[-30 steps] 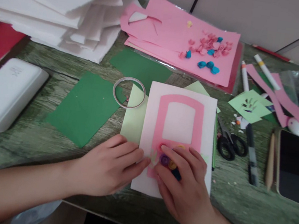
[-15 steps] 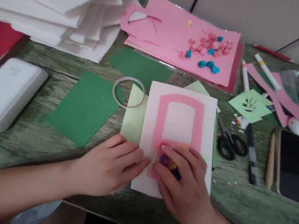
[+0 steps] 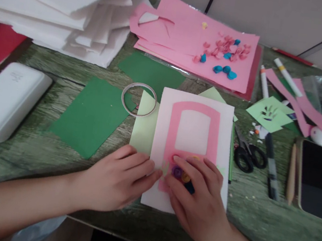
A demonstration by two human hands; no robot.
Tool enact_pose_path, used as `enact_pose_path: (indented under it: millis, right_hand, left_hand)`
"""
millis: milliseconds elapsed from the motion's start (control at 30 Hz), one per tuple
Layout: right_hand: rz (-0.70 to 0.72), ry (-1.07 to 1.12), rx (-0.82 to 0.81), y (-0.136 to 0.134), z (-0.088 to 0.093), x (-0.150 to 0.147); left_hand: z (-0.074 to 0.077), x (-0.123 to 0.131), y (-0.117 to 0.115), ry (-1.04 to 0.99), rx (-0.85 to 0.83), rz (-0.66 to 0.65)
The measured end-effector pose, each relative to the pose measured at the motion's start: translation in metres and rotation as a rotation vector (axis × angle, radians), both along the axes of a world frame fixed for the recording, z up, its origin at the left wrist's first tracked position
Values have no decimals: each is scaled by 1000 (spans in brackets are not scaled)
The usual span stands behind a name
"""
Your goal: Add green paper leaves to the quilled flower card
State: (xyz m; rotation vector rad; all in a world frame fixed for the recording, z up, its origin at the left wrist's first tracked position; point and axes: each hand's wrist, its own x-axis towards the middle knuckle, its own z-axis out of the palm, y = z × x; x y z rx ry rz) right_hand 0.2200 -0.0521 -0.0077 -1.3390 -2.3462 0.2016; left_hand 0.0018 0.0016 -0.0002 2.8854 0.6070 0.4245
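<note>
A white card (image 3: 166, 117) lies on the table, bearing a pink paper basket shape (image 3: 173, 128) with a tall handle. Rolled paper flowers, among them a purple one (image 3: 177, 172) and a yellow one (image 3: 186, 176), sit on the basket, partly covered by my right hand (image 3: 198, 193). That hand rests over them with its fingers bent and apart, its index fingertip at a red flower. Pale green paper leaves (image 3: 165, 169) show at the basket's left edge. My left hand (image 3: 122, 179) is curled there, its fingertips pressed together at the leaves; what they pinch is hidden.
Left of the card lie a tape roll (image 3: 122, 105), green paper (image 3: 89, 118) and a white power bank (image 3: 7, 103). Scissors (image 3: 246, 152), a pen (image 3: 271, 168) and a phone (image 3: 317, 178) lie right. Pink sheets (image 3: 176, 31) at the back carry small paper flowers.
Both hands stay almost still on the card. The power bank's small display looks slightly different.
</note>
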Motion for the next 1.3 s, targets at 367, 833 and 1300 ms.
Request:
enact_pose_path:
  millis: [367, 833, 1300]
  right_hand:
    - [12, 99, -32, 3, 4, 3]
    - [-155, 200, 151, -1, 11, 22]
    - [-172, 169, 268, -7, 23, 37]
  left_hand:
    - [0, -1, -1, 3, -8, 0]
    - [6, 23, -7, -34, -279, 249]
    - [12, 48, -17, 53, -304, 377]
